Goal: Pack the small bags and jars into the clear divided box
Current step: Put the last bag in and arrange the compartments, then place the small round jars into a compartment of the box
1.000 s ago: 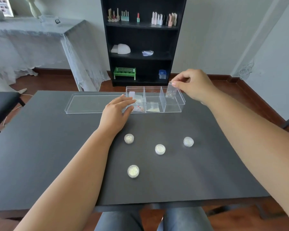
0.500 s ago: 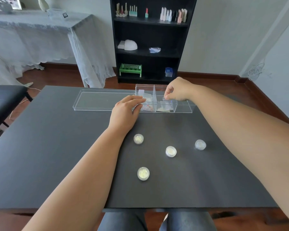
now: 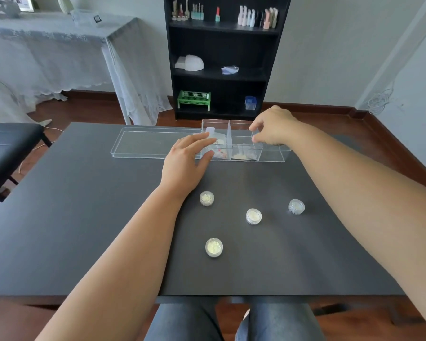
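The clear divided box [image 3: 272, 157] stands at the table's far side. Small bags [image 3: 219, 150] lie in its left compartment, and more small bags [image 3: 245, 153] lie in the middle one. My right hand [image 3: 273, 129] hovers over the divider between the middle and right compartments, fingers curled and apart, nothing visible in them. My left hand [image 3: 186, 159] rests flat on the table with its fingers against the box's left front corner. Several small round jars with pale glitter stand loose on the table, among them one near my left wrist [image 3: 206, 198], one in the middle [image 3: 253, 216] and one nearest me [image 3: 214, 247].
The box's clear lid [image 3: 145, 143] lies flat to the left of the box. The dark grey table [image 3: 84, 217] ends just behind the box. A black stool [image 3: 8, 146] stands at the left, and a black shelf unit [image 3: 221, 77] stands behind.
My right hand carried a small bag from above the right compartment down into the middle one and let it go. My left hand stayed against the box.
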